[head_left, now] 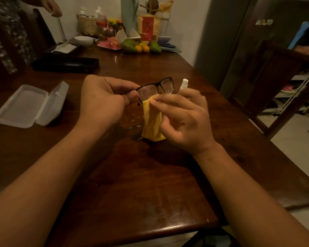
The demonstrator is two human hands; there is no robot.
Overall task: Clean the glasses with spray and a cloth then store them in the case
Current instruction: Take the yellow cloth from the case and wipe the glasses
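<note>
My left hand [105, 97] grips the black-framed glasses [159, 87] by their left side, above the middle of the wooden table [132, 175]. My right hand [184, 120] pinches a yellow cloth [151, 125] against the lower edge of the near lens; the cloth hangs down toward the table. A small white spray bottle [184, 84] stands just behind my right hand, mostly hidden by it. An open translucent plastic glasses case [30, 106] lies on the table to the left.
A long black box [66, 65] lies beyond the case. Fruit, jars, bowls and a basket crowd the table's far end [125, 40]. A person stands at the far left [7, 32]. A wooden chair [282, 77] stands to the right.
</note>
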